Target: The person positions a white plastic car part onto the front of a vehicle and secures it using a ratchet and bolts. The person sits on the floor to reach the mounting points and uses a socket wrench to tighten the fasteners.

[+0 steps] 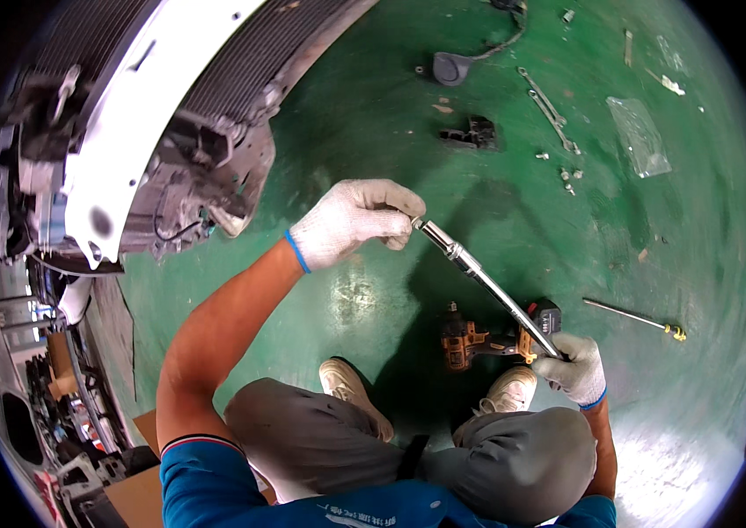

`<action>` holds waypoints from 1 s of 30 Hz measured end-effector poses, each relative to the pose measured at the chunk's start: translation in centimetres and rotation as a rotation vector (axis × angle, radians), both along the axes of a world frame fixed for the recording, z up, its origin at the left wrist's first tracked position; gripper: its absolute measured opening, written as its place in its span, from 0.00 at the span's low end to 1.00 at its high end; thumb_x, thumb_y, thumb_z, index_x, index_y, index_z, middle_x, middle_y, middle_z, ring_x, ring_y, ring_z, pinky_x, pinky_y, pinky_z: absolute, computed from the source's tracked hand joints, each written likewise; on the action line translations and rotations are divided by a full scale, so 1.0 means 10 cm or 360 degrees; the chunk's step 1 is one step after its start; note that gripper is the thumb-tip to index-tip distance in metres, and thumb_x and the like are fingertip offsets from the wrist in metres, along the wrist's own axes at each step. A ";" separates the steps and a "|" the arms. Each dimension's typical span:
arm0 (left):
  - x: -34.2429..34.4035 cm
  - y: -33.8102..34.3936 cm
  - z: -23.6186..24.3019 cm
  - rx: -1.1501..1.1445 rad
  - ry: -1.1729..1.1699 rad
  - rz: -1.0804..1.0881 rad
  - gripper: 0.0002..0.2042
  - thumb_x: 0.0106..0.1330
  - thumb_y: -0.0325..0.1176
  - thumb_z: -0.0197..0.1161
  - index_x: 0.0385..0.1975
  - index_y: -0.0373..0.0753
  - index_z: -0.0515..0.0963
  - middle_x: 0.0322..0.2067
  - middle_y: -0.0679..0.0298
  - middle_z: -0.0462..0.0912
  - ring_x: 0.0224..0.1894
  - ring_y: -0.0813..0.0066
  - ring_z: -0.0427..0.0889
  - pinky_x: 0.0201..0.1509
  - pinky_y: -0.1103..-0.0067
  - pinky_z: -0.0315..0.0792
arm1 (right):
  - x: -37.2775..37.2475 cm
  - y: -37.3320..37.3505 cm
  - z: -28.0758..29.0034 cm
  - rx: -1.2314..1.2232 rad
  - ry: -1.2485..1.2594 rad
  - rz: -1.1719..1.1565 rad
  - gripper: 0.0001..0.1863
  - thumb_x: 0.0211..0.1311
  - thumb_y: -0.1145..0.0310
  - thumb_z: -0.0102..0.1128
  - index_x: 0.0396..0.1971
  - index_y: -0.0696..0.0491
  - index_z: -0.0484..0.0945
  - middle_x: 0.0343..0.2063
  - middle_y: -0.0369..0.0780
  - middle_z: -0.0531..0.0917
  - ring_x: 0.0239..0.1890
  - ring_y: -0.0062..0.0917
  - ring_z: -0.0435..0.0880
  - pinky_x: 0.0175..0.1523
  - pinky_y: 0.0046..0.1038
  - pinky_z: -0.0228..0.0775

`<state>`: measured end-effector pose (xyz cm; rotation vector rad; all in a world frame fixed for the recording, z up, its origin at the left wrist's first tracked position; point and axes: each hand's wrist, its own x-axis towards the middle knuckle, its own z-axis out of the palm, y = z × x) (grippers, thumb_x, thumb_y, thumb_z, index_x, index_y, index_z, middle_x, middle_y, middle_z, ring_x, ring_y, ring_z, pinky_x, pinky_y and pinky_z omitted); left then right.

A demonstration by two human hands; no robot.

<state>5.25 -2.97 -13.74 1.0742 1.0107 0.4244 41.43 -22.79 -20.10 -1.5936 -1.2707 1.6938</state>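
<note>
My right hand, in a white knit glove with a blue cuff, is wrapped round the lower end of a long chrome socket wrench. The wrench slants up and left, with its socket end close to my left hand. That hand wears the same kind of glove. Its thumb and fingers pinch a small metal fastener at the mouth of the socket; the glove hides most of it. Below the wrench an orange and black cordless impact wrench lies on the green floor, between my shoes and the tool's shaft.
A car's open front end with a white crossbar fills the upper left. Combination wrenches, small bolts, a clear plastic bag, a black bracket, a horn-like part with cable and a yellow-handled screwdriver lie on the floor.
</note>
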 end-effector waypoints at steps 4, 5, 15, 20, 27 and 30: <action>-0.31 -0.19 0.13 0.0084 0.0099 0.0079 0.12 0.66 0.26 0.68 0.47 0.29 0.81 0.37 0.61 0.84 0.32 0.76 0.82 0.39 0.78 0.78 | -0.19 0.10 0.14 -0.0016 -0.0134 0.0141 0.08 0.51 0.75 0.71 0.31 0.60 0.85 0.13 0.34 0.74 0.15 0.14 0.75 0.21 0.23 0.64; -0.39 -0.23 0.14 0.0122 0.0130 0.0097 0.12 0.66 0.26 0.68 0.47 0.30 0.81 0.37 0.61 0.84 0.32 0.76 0.82 0.39 0.78 0.78 | -0.23 0.14 0.17 -0.0029 -0.0174 0.0175 0.07 0.51 0.75 0.70 0.30 0.61 0.85 0.13 0.33 0.74 0.15 0.13 0.75 0.21 0.23 0.64; -1.47 -0.86 0.21 0.0421 -0.0433 0.0563 0.13 0.68 0.28 0.68 0.49 0.29 0.80 0.41 0.58 0.84 0.36 0.75 0.83 0.42 0.77 0.80 | -0.98 0.81 0.96 -0.0316 -0.0035 0.0414 0.14 0.51 0.79 0.61 0.39 0.65 0.85 0.19 0.37 0.82 0.15 0.14 0.76 0.19 0.19 0.65; -2.11 -1.30 0.26 0.0412 -0.1070 0.1329 0.15 0.66 0.26 0.67 0.52 0.32 0.78 0.40 0.60 0.84 0.35 0.74 0.84 0.40 0.76 0.81 | -1.80 1.08 1.50 0.0225 -0.0189 0.0837 0.23 0.44 0.79 0.60 0.46 0.66 0.82 0.17 0.38 0.80 0.13 0.17 0.75 0.18 0.21 0.66; -2.62 -1.11 0.39 0.0649 -0.1559 0.1903 0.12 0.68 0.27 0.64 0.50 0.34 0.79 0.36 0.63 0.83 0.32 0.76 0.80 0.36 0.79 0.76 | -2.94 0.96 1.94 0.0291 -0.0324 0.0812 0.30 0.43 0.78 0.60 0.53 0.65 0.79 0.17 0.36 0.81 0.15 0.16 0.77 0.21 0.20 0.69; -2.70 -0.98 0.58 0.0792 -0.1526 0.2061 0.12 0.69 0.29 0.65 0.50 0.33 0.79 0.38 0.61 0.85 0.33 0.76 0.82 0.37 0.78 0.78 | -3.18 0.83 2.02 0.0283 -0.0205 0.0659 0.31 0.44 0.78 0.60 0.56 0.66 0.77 0.19 0.35 0.82 0.18 0.15 0.77 0.24 0.20 0.70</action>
